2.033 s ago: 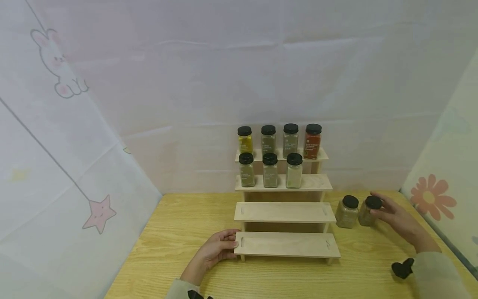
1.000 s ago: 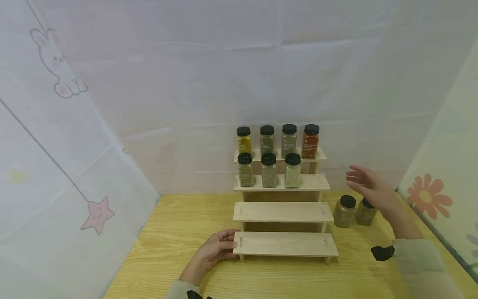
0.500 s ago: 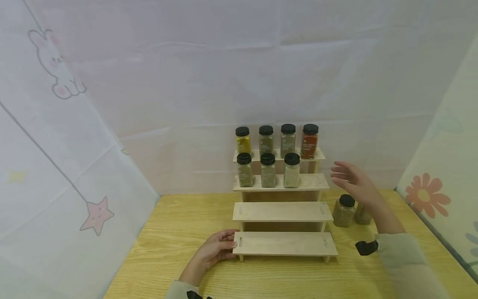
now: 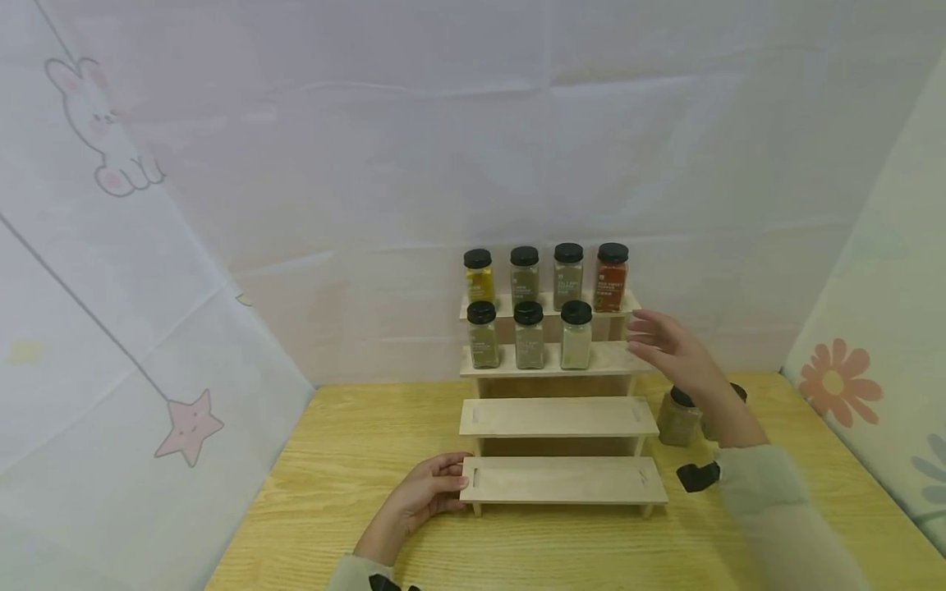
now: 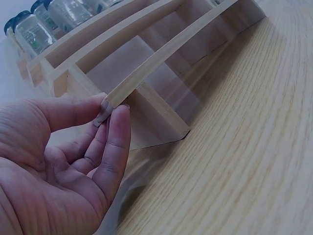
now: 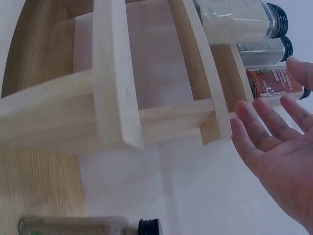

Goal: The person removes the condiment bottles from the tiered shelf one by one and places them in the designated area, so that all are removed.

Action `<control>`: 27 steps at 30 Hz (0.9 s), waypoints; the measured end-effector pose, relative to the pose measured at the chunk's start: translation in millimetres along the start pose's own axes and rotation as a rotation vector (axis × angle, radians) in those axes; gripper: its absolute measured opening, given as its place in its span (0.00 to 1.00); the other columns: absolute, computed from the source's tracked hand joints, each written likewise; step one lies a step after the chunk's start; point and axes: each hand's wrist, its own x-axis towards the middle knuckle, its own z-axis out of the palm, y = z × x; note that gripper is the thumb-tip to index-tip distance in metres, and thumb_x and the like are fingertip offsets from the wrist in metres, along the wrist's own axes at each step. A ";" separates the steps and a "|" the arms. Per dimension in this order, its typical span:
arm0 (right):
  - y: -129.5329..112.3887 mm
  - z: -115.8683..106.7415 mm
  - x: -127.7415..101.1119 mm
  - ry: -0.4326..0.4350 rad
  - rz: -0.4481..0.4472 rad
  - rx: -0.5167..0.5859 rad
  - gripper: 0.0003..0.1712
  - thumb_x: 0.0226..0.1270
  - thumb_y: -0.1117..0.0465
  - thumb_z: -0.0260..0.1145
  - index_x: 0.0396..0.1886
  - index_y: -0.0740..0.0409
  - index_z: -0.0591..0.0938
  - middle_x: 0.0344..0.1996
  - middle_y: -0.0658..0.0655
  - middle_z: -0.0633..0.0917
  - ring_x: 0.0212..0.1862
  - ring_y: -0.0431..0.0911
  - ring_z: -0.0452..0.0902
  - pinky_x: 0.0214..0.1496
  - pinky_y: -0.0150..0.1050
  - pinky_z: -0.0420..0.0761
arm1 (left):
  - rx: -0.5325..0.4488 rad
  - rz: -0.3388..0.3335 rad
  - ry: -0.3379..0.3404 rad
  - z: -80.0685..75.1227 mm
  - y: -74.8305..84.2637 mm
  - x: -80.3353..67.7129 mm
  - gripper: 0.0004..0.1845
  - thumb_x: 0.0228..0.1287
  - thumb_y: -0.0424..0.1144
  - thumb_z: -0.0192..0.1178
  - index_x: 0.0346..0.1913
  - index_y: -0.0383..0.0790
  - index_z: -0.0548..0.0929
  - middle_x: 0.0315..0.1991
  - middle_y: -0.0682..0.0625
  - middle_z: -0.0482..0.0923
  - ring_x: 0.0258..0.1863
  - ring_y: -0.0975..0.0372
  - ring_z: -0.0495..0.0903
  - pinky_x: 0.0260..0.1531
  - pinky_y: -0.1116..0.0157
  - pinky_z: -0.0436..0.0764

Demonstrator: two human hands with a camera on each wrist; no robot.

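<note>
A stepped wooden spice rack [image 4: 562, 417] stands on the table. My left hand [image 4: 427, 494] pinches the left end of its lowest board between thumb and fingers, clearly seen in the left wrist view. My right hand [image 4: 674, 351] hovers by the right end of the second board from the top, fingers loosely bent and holding nothing. Close to it are a red spice jar [image 4: 611, 283] on the top board and a pale spice jar [image 4: 576, 341] one board lower. Several more black-lidded jars, such as a yellow spice jar [image 4: 479, 279], fill these two boards.
Two spice jars stand on the wooden table [image 4: 355, 443] right of the rack. The nearer jar [image 4: 677, 420] shows beside my right forearm, which mostly covers the other jar. A printed cloth [image 4: 399, 164] hangs behind and at both sides.
My right hand has left the far-right table jar, risen, and moved left to the rack's upper right end. The left hand keeps its grip on the lowest board.
</note>
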 end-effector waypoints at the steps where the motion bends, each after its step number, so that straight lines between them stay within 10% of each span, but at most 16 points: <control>1: -0.7 1.3 1.5 -0.003 -0.001 0.002 0.37 0.77 0.53 0.61 0.79 0.58 0.60 0.71 0.67 0.70 0.70 0.63 0.67 0.56 0.21 0.74 | -0.001 0.000 0.000 0.0 0.1 0.0 0.36 0.67 0.30 0.64 0.74 0.25 0.62 0.50 0.44 0.78 0.42 0.58 0.84 0.36 0.66 0.87; 21: -9.7 21.7 24.6 -0.061 -0.023 0.033 0.37 0.77 0.52 0.62 0.79 0.53 0.60 0.70 0.63 0.71 0.70 0.59 0.68 0.64 0.40 0.76 | -0.006 0.012 0.011 2.1 0.2 -0.9 0.36 0.66 0.29 0.64 0.73 0.24 0.62 0.50 0.44 0.78 0.42 0.59 0.84 0.35 0.66 0.86; 27: -12.0 27.1 30.0 -0.059 -0.025 0.055 0.37 0.77 0.56 0.63 0.78 0.58 0.61 0.69 0.65 0.72 0.68 0.60 0.70 0.59 0.29 0.76 | -0.006 0.009 0.013 2.4 0.2 -0.8 0.36 0.67 0.29 0.64 0.73 0.24 0.62 0.50 0.44 0.77 0.41 0.59 0.84 0.36 0.66 0.86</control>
